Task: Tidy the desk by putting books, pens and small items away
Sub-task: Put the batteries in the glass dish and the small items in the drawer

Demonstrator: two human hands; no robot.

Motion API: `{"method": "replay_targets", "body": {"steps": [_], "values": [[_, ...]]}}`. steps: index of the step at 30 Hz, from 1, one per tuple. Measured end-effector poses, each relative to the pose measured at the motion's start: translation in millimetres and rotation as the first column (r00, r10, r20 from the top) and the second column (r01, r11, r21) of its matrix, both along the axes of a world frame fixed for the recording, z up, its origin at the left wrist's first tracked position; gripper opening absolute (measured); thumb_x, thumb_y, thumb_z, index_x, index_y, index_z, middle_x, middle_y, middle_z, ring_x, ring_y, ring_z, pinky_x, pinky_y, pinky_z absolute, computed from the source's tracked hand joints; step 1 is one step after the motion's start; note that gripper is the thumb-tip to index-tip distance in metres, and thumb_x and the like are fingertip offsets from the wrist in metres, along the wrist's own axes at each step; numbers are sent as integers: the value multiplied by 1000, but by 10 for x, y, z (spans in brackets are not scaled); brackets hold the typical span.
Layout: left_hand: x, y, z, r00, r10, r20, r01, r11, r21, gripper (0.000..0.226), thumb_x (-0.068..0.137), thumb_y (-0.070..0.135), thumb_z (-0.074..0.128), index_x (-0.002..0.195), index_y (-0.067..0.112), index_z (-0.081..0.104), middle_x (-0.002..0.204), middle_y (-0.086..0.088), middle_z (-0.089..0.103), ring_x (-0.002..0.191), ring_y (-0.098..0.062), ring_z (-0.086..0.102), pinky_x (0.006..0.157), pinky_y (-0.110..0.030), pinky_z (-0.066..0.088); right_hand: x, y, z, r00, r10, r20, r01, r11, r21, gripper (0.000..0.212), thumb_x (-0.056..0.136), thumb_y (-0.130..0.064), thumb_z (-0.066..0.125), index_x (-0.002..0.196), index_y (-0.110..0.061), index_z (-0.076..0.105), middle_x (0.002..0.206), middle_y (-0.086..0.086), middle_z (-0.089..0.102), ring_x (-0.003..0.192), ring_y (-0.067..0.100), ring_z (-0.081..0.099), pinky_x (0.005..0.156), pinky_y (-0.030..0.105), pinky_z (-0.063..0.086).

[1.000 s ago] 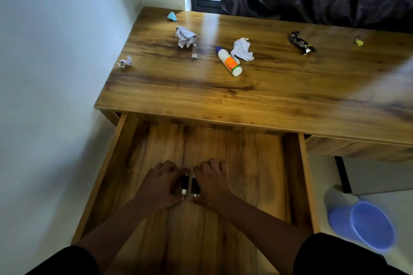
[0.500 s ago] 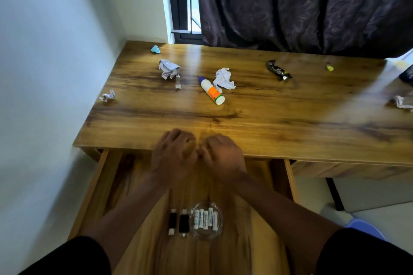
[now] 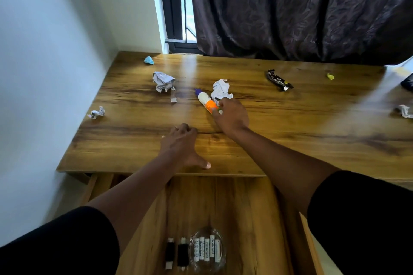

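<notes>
A white and orange glue bottle [image 3: 206,101] with a purple cap lies on the wooden desk [image 3: 290,127]. My right hand [image 3: 231,116] reaches over its near end, fingertips touching it, without a clear grip. My left hand [image 3: 181,145] rests flat on the desk near the front edge, thumb spread. Below, the open drawer [image 3: 252,219] holds two black batteries [image 3: 177,253] and a glass dish [image 3: 206,250] of white batteries.
Crumpled papers lie about: a grey ball [image 3: 163,81], a white one [image 3: 220,91] behind the bottle, a small one [image 3: 96,113] at left, another [image 3: 404,110] at right. A blue scrap [image 3: 148,60], black wrapper [image 3: 279,80] and yellow scrap [image 3: 330,76] sit farther back. White wall on the left, dark curtain behind.
Both hands left the drawer and rose onto the desk. The right hand stretched forward to the glue bottle; the left hand settled flat near the front edge. The batteries stay in the drawer.
</notes>
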State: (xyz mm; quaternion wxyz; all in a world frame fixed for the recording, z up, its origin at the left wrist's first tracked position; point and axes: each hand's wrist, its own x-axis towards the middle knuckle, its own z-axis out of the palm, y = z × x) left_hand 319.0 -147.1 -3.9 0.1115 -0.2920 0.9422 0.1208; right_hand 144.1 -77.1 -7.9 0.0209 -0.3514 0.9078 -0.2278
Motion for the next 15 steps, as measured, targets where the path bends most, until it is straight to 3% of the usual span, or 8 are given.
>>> {"method": "replay_targets", "body": {"steps": [5, 9, 13, 15], "values": [[6, -3, -11, 1000, -8, -15, 9, 1000, 17, 119, 46, 86, 77, 147, 30, 45, 152, -1, 40, 141, -30, 36, 106, -60, 45, -8, -236, -73, 1000, -7, -4, 7, 1000, 10, 29, 93, -43, 63, 113, -21, 63, 109, 5, 66, 100, 24, 62, 73, 36, 50], [19, 10, 34, 1000, 13, -26, -12, 1000, 17, 117, 43, 86, 78, 143, 32, 49, 146, 1, 43, 139, -29, 39, 106, -61, 44, 63, -316, -74, 1000, 22, -15, -22, 999, 28, 20, 91, -38, 65, 102, -21, 61, 100, 3, 67, 93, 24, 62, 65, 32, 40], [40, 29, 48, 999, 12, -35, -11, 1000, 11, 118, 43, 87, 76, 144, 33, 48, 147, 1, 43, 138, -28, 40, 107, -60, 43, 69, -430, 0, 996, -23, 84, 14, 994, 104, 35, 83, -36, 73, 109, -16, 61, 105, 6, 68, 95, 26, 64, 67, 32, 42], [61, 36, 50, 999, 21, -45, -21, 1000, 11, 121, 43, 89, 74, 146, 33, 46, 150, 2, 42, 140, -28, 40, 108, -59, 43, 54, -466, 63, 984, -54, 169, 22, 982, 186, 38, 79, -36, 79, 103, -15, 60, 103, 6, 68, 89, 23, 62, 65, 30, 41]]}}
